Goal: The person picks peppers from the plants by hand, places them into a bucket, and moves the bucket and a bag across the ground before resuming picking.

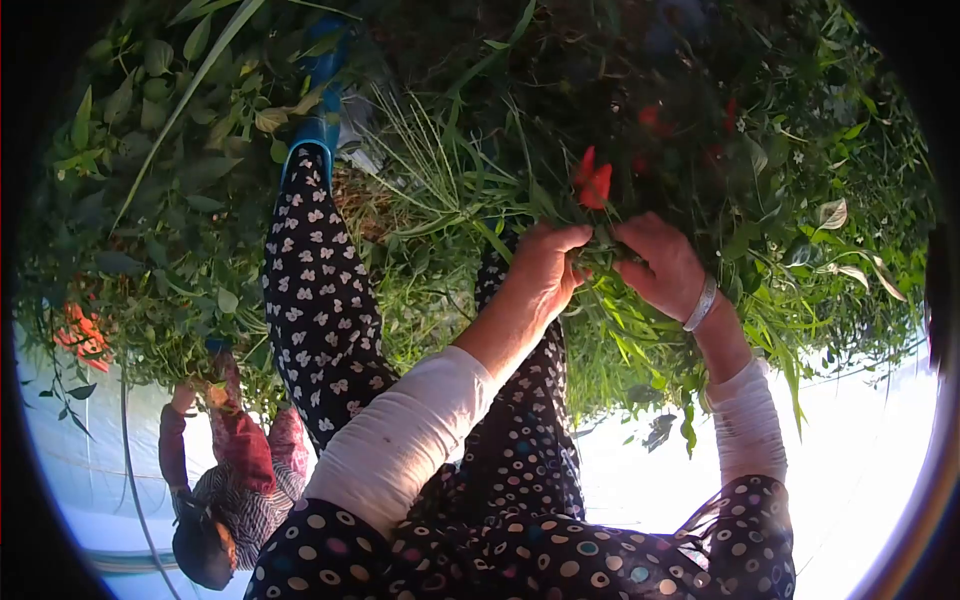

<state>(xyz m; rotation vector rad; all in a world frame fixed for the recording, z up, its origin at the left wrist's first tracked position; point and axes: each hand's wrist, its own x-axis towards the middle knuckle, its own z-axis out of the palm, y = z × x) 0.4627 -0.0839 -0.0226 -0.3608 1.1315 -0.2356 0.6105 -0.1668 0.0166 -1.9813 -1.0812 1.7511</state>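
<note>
Beneath pointed red peppers (pixel 594 183), left hand (pixel 543 268) and right hand (pixel 662 266) clasp thin stems (pixel 601 243).

So the left hand (pixel 540 268) and right hand (pixel 662 262) are both pinched onto the green stems (pixel 598 250) just below a red pepper (pixel 595 185), with another person (pixel 225 480) bent over among plants off to the left.

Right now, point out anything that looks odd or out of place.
The whole view is upside down: sky fills the bottom, a blue boot sits at the top, and another person appears head-down at lower left. Nothing looks damaged; the left hand and right hand grip green stems by red peppers.
</note>
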